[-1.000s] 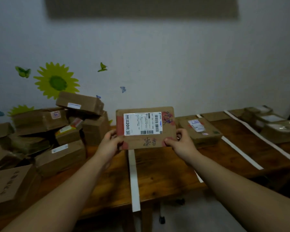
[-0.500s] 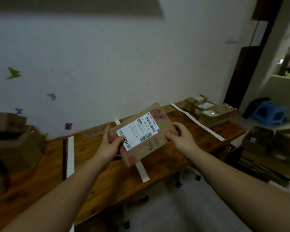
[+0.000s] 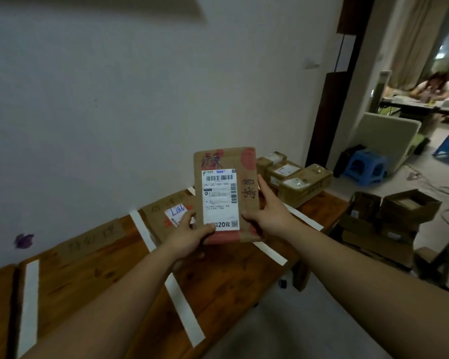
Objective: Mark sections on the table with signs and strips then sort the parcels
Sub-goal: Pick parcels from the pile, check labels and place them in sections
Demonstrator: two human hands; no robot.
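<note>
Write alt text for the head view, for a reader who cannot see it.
A person's left hand and right hand hold a flat cardboard parcel with a white shipping label upright above a wooden table divided by white strips. Another labelled parcel lies on the table behind it, and boxes sit at the table's far end.

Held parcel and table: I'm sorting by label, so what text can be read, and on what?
"20元": white label on the held parcel.
"1817", upside down: sticker on the lying parcel.
Remaining print, handwriting and cardboard signs: unreadable.
</note>
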